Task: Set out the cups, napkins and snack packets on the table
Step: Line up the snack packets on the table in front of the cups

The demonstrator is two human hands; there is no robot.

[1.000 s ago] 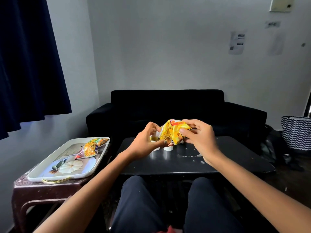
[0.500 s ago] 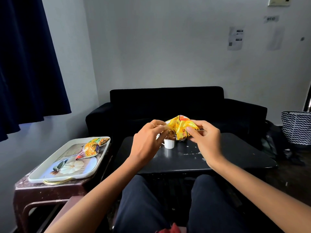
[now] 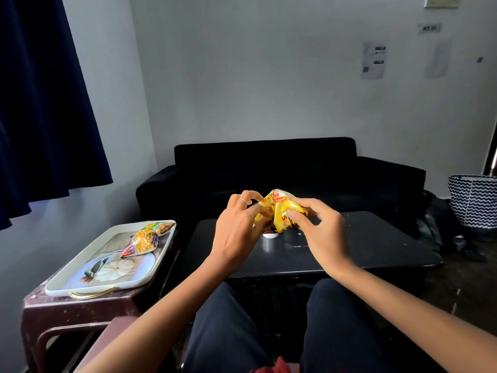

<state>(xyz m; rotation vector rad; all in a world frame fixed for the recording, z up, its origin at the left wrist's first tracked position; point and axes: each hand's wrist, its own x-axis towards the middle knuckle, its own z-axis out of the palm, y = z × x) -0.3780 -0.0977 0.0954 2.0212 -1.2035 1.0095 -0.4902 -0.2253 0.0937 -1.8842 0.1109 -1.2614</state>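
Our left hand (image 3: 238, 230) and right hand (image 3: 320, 232) grip one yellow snack packet (image 3: 282, 211) above the bench (image 3: 363, 246); another packet (image 3: 144, 238) waits on the tray (image 3: 80, 284) left of it.

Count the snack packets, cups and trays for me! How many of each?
Snack packets: 2, a yellow packet in both hands, a packet on the tray.
Cups: 1 visible.
Trays: 1.
Total: 4
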